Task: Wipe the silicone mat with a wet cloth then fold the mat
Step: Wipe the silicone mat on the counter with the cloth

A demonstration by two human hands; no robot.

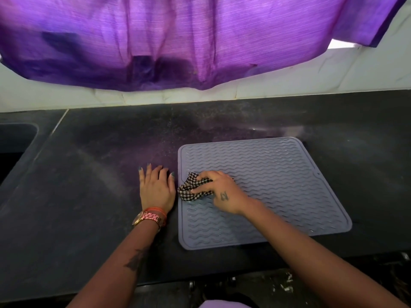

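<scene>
While mat lies flat: grey silicone mat (278, 174) on dark counter (89, 174)
Right hand (224, 192): fingers bunched, gripping checked cloth (193, 187) on mat
Left hand (156, 190): spread flat on counter beside mat

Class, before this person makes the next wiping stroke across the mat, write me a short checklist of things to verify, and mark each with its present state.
1. Cloth gripped in right hand: ok.
2. Cloth touching the silicone mat: ok.
3. Mat lying flat, unfolded, on the counter: ok.
4. Left hand steadying the mat: not ok, it rests flat on the counter beside the mat's left edge.
5. Cloth wet enough: cannot tell.
6. Mat surface free of other things: ok.
</scene>
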